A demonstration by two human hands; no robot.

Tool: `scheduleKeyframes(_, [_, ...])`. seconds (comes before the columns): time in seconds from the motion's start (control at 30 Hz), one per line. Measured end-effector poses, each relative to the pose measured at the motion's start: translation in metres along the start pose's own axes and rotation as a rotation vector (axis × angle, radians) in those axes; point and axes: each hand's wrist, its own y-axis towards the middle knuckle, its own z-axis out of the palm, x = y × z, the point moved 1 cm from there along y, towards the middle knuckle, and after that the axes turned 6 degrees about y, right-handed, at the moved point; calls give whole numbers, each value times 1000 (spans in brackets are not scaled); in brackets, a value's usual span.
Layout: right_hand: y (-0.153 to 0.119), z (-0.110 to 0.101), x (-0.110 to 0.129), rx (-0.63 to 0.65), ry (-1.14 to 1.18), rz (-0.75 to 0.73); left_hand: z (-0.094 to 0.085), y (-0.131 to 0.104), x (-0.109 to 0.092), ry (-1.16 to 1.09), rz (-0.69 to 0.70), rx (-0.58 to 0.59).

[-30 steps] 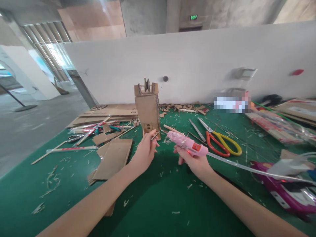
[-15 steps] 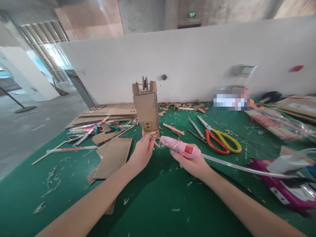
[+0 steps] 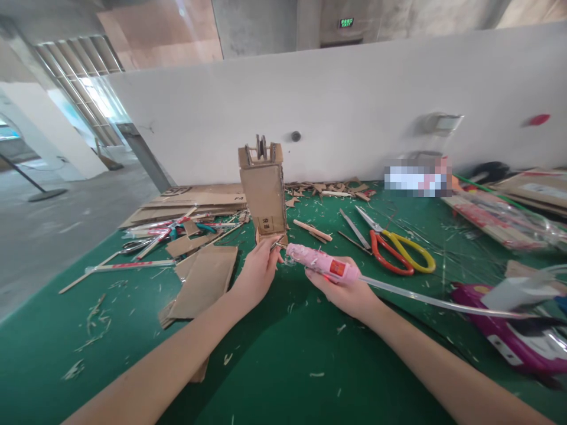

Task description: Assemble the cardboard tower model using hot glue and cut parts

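Near the middle of the green table (image 3: 274, 366), left hand (image 3: 254, 274) pinches a small piece (image 3: 275, 244), blurred, at the foot of an upright cardboard tower (image 3: 264, 198). Right hand (image 3: 349, 295) grips a pink glue gun (image 3: 312, 258), tip just beside the piece; hands apart. Best done with steady nozzle, thin bead, fingertips clear of heat. Scissors (image 3: 392, 254) right, flat cardboard (image 3: 206, 280) left. Far side: pale wall (image 3: 199, 118), exit sign (image 3: 345, 23) above.

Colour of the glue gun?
Pink, with a red label; shows best in the head view.
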Motion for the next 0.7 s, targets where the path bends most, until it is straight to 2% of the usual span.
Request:
scheduleKeyframes(0.4, [-1,1,4,-39,33,88,-1,-1,0,-14,4,12])
scheduleKeyframes(0.53, [-1,0,2,-44,42,73,0,-1,4,-47,-40,8])
scheduleKeyframes(0.63, [1,-1,2,-88,37,20,-7,-4,2,-69,-108,-144])
scheduleKeyframes(0.7, [4,-1,3,-130,29,-11,-15,-9,-10,-51,-63,-287])
